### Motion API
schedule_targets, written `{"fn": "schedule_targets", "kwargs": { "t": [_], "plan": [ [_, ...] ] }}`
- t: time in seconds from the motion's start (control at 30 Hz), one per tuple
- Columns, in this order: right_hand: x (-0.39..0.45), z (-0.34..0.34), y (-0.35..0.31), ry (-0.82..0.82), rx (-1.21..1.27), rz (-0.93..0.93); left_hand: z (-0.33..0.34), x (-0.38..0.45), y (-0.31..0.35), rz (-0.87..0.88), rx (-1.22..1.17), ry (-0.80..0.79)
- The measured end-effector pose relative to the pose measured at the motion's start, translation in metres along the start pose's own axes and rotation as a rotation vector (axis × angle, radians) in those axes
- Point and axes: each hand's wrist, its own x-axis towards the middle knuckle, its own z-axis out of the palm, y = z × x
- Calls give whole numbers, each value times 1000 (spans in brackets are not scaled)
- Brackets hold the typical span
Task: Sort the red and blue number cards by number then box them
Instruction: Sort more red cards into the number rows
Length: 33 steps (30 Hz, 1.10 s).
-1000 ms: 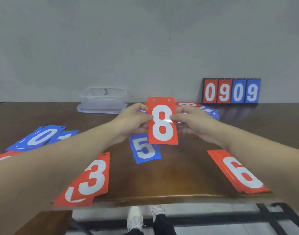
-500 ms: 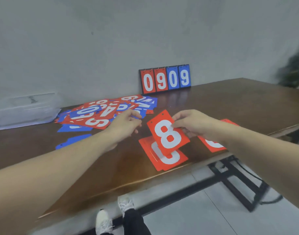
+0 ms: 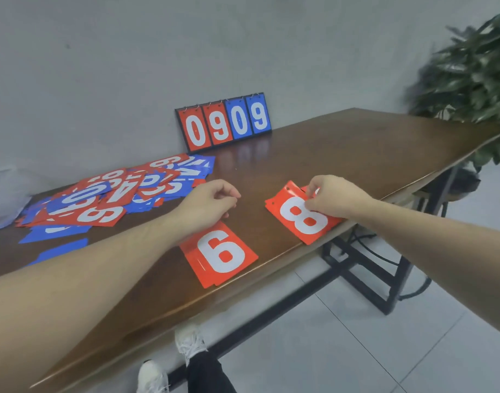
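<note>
The right hand [image 3: 335,197] has its fingers pinched on the far right edge of the red 8 card [image 3: 302,215], which lies flat near the front edge of the surface [image 3: 356,143], on top of another red card. The left hand [image 3: 212,201] hangs loosely curled and holds nothing, just past the red 6 cards [image 3: 220,252]. The big mixed pile of cards [image 3: 112,194] lies far to the left, closer to the left hand, so that hand looks best placed to pick next.
</note>
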Motion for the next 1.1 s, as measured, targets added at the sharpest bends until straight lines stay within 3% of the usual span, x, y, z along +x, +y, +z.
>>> {"fn": "schedule_targets", "kwargs": {
  "t": [0.13, 0.33, 0.47, 0.7, 1.1],
  "plan": [
    [1, 7, 2, 69, -241, -25, 0, 4, -1, 9, 34, -15],
    [5, 19, -36, 58, 11, -248, -25, 6, -31, -27, 110, 39],
    [19, 44, -86, -25, 2, -411, -55, 9, -68, -45, 140, 100],
    [53, 92, -163, -32, -58, -604, -117, 13, -130, -84, 154, 230],
    [150, 155, -246, -79, 22, -558, -175, 56, -205, -169, 338, 255]
  ]
}}
